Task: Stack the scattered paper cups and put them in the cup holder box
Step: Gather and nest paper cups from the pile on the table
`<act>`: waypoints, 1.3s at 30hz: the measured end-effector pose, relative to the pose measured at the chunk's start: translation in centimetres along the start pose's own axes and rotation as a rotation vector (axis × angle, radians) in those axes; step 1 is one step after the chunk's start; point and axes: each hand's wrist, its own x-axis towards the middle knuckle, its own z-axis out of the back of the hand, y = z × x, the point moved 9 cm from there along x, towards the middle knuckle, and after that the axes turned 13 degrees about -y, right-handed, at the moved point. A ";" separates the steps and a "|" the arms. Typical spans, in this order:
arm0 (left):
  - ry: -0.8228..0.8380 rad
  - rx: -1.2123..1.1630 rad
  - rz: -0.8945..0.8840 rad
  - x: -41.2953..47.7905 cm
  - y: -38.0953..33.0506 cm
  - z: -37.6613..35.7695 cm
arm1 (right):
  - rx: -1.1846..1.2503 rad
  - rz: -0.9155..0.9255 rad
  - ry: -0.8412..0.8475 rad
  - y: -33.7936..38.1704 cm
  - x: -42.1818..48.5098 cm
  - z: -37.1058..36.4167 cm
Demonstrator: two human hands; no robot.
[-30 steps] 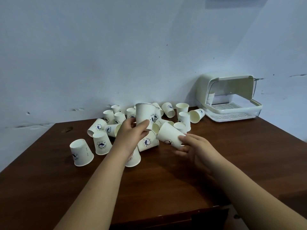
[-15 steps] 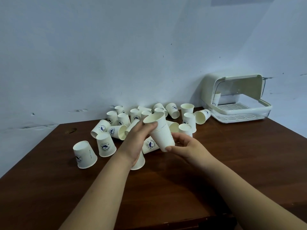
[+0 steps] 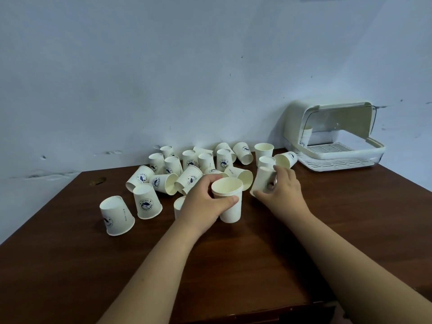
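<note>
My left hand point(image 3: 205, 202) grips a short stack of white paper cups point(image 3: 230, 202), mouth up, at the middle of the brown table point(image 3: 257, 265). Just to its right, my right hand point(image 3: 284, 190) is closed around an upside-down cup point(image 3: 261, 181). Behind both hands lie several scattered cups point(image 3: 191, 164) with dark blue logos, some upside down, some on their sides. The cream cup holder box point(image 3: 332, 136) stands at the table's back right with its lid up; a cup point(image 3: 306, 136) shows inside at its left.
Two upside-down cups point(image 3: 117, 215) stand apart at the left. A pale blue wall runs right behind the cups and the box. The table's left edge slants toward me; a dark knot marks its far left corner.
My left hand has brought its cup upright, now nested with another, and lowered it toward the table. My right hand let go of that cup, moved right and closed on an upside-down cup.
</note>
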 end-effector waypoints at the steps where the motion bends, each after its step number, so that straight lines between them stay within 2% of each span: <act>1: -0.004 0.047 -0.019 -0.4 0.1 -0.3 | -0.021 -0.014 0.017 -0.6 0.2 -0.5; 9: -0.107 0.217 -0.150 -2.4 0.6 -1.3 | 0.122 -0.117 0.031 -1.7 0.3 -0.6; 13: -0.122 0.202 -0.147 -2.5 0.9 -1.6 | 0.429 -0.248 -0.063 -1.0 0.2 2.0; 15: -0.115 0.184 -0.138 -2.6 1.0 -1.8 | 0.648 -0.345 -0.026 -0.4 0.1 2.1; 17: -0.113 0.171 -0.146 -2.6 0.9 -2.0 | 0.740 -0.404 0.047 1.1 -0.2 2.1; 19: -0.108 0.151 -0.142 -2.7 0.8 -2.1 | 0.715 -0.371 0.108 3.3 -0.5 2.5; 23: -0.108 0.115 -0.150 -2.9 0.3 -2.1 | 0.503 -0.234 0.236 6.2 -1.3 2.4; 26: -0.121 0.108 -0.161 -3.0 0.3 -1.9 | 0.426 -0.221 0.234 5.7 -1.0 1.7; 31: -0.124 0.104 -0.177 -3.1 0.5 -1.6 | 0.415 -0.198 0.187 5.3 -0.6 1.3; 34: -0.129 0.091 -0.177 -3.1 0.7 -1.6 | 0.493 -0.239 0.221 5.6 -0.9 0.9; 39: -0.130 0.082 -0.173 -2.9 1.2 -1.6 | 0.478 -0.207 0.262 5.9 -0.9 0.1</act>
